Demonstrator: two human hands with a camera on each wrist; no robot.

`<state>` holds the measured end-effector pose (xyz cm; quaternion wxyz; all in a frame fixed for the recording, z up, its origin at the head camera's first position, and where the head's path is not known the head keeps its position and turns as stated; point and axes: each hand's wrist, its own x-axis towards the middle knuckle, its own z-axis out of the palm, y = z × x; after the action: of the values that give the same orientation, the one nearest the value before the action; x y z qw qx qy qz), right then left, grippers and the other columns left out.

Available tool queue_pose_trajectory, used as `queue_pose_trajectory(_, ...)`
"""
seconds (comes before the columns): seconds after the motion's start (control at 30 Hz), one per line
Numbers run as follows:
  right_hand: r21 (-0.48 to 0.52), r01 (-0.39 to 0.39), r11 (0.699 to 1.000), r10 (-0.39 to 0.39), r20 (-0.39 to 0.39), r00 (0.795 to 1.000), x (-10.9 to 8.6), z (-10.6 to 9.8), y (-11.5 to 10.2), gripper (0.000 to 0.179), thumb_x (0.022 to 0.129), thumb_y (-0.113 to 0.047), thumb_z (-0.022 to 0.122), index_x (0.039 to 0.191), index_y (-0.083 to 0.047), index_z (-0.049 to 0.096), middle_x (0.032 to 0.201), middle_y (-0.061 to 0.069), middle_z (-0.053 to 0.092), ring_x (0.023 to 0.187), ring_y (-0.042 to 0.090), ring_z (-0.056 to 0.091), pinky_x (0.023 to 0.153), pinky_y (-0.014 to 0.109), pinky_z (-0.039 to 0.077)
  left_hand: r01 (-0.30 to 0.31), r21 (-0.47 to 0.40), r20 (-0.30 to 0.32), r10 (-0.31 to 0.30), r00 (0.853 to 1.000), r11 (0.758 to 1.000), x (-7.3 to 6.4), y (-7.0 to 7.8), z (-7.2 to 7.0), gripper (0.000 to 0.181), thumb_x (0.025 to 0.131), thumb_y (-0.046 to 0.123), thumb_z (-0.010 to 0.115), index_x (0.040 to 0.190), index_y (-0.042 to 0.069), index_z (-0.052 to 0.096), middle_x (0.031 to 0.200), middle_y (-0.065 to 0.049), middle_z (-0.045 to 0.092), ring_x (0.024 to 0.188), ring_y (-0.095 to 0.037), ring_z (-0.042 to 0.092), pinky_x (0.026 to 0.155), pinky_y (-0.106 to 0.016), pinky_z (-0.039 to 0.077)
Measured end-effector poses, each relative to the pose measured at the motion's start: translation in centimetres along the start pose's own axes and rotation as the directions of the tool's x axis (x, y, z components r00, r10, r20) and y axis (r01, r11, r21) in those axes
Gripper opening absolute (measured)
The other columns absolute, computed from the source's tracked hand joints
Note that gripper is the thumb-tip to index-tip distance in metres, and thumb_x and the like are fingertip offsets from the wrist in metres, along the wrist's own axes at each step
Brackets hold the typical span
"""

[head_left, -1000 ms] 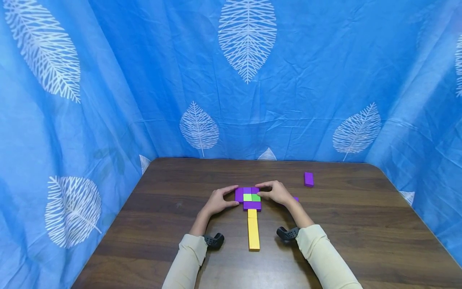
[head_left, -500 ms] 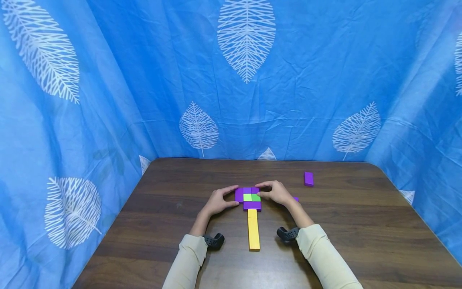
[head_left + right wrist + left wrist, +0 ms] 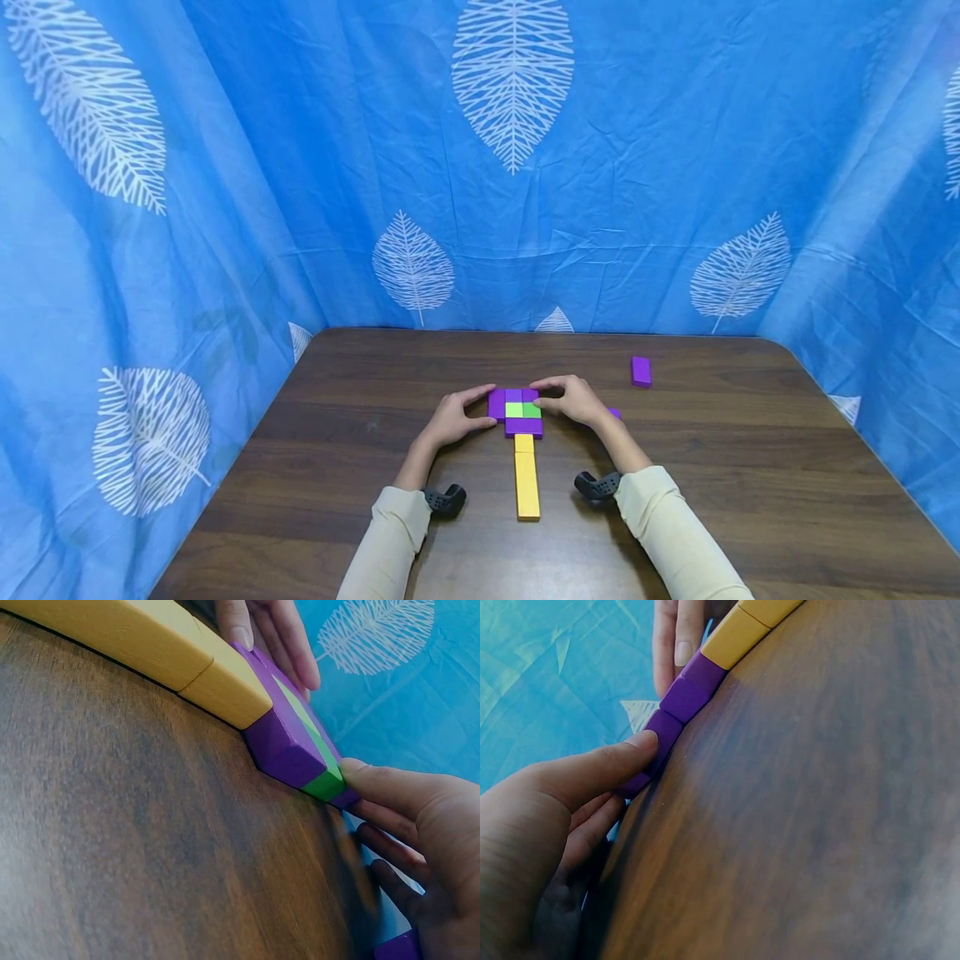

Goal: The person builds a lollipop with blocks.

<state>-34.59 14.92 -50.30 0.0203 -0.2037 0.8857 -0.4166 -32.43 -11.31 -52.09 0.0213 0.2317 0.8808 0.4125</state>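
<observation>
Between both hands lies a flat cluster of blocks on the table. My left hand (image 3: 450,418) pinches the left purple block (image 3: 497,405) between thumb in front and fingers behind; the left wrist view shows the thumb (image 3: 634,750) against its near end. On the other side, my right hand (image 3: 576,400) pinches the back right purple block (image 3: 531,395), its thumb beside the green block (image 3: 532,410). A light green block (image 3: 514,410) sits in the middle. Along the front runs a purple block (image 3: 523,427), touching a short yellow block (image 3: 524,443) and a long one (image 3: 527,487).
A loose purple block (image 3: 641,372) lies at the back right of the brown table (image 3: 712,467). Another purple block (image 3: 616,413) is partly hidden behind the right hand. Blue leaf-patterned cloth (image 3: 480,275) hangs behind and at both sides.
</observation>
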Motion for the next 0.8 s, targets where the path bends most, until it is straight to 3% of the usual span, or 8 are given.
queue_pose_trajectory(0.23, 0.015, -0.013, 1.0, 0.013, -0.008, 1.0, 0.0, 0.0, -0.2, 0.034, 0.082, -0.024, 0.071, 0.114, -0.012, 0.067, 0.111, 0.004, 0.065, 0.112, 0.025, 0.054, 0.096, 0.043, 0.04, -0.002, -0.008, -0.003, 0.002, 1.0, 1.0, 0.0, 0.1, 0.0, 0.063, 0.082, 0.039, 0.069, 0.136, 0.016, 0.048, 0.137, -0.004, 0.047, 0.128, -0.023, 0.039, 0.103, -0.043, 0.033)
queue_pose_trajectory(0.4, 0.053, 0.006, 0.999, -0.001, -0.082, 0.997, -0.2, -0.1, -0.4, 0.033, 0.086, -0.025, 0.066, 0.115, -0.009, 0.066, 0.113, 0.006, 0.065, 0.108, 0.025, 0.057, 0.092, 0.044, 0.044, -0.006, 0.0, 0.002, 0.006, 1.0, 1.0, -0.1, 0.1, 0.1, 0.063, 0.082, 0.038, 0.069, 0.136, 0.015, 0.048, 0.136, -0.004, 0.048, 0.127, -0.023, 0.041, 0.103, -0.042, 0.034)
queue_pose_trajectory(0.57, 0.066, 0.089, 0.994, -0.077, -0.161, 0.984, -0.7, -0.5, -0.8, 0.029, 0.089, -0.022, 0.063, 0.112, -0.005, 0.067, 0.108, 0.006, 0.066, 0.098, 0.023, 0.062, 0.084, 0.041, 0.05, -0.016, 0.008, -0.007, 0.016, 1.0, 1.0, -0.1, 0.2, 0.0, 0.062, 0.081, 0.036, 0.071, 0.135, 0.014, 0.049, 0.135, -0.003, 0.049, 0.125, -0.022, 0.042, 0.102, -0.041, 0.035)
queue_pose_trajectory(0.8, 0.006, 0.192, 0.981, -0.185, -0.231, 0.955, -2.7, -1.4, -1.5, 0.022, 0.087, -0.018, 0.065, 0.106, -0.007, 0.069, 0.105, 0.005, 0.067, 0.103, 0.025, 0.06, 0.083, 0.044, 0.05, -0.042, 0.01, -0.017, 0.042, 0.999, 0.999, -0.1, 0.1, -0.1, 0.062, 0.081, 0.036, 0.071, 0.135, 0.014, 0.049, 0.134, -0.005, 0.05, 0.125, -0.023, 0.043, 0.102, -0.041, 0.036)
